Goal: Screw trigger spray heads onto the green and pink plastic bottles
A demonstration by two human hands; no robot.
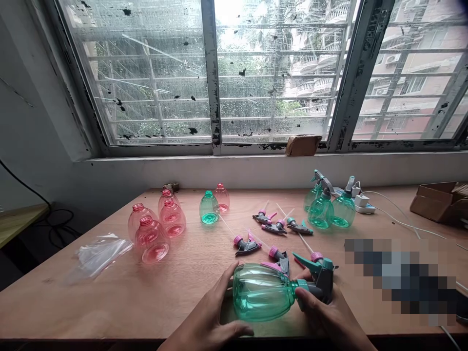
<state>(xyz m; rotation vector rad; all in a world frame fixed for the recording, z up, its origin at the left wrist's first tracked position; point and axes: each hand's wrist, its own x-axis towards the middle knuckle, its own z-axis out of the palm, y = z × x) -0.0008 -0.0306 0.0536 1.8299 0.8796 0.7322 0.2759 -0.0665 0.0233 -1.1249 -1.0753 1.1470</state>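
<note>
A clear green spray bottle (pixel 263 292) lies on its side in the air just above the table's front edge, its base toward the left. Its grey and green trigger head (pixel 323 280) sits at the neck on the right. My right hand (pixel 331 314) grips the collar and neck, thumb in front. My left hand (pixel 210 312) is spread around the base, with thumb and index finger wide apart; its other fingers are partly hidden behind the bottle. Just beyond the bottle lie loose trigger heads with pink collars, among them one (pixel 246 246) and another (pixel 281 261).
Several pink bottles (pixel 151 239) stand at left by a plastic bag (pixel 104 251). A green bottle (pixel 209 209) and a pink bottle (pixel 222 199) stand behind. Green spray bottles (pixel 321 213) are grouped at back right, near a power strip (pixel 365 208) and a cardboard box (pixel 435 202).
</note>
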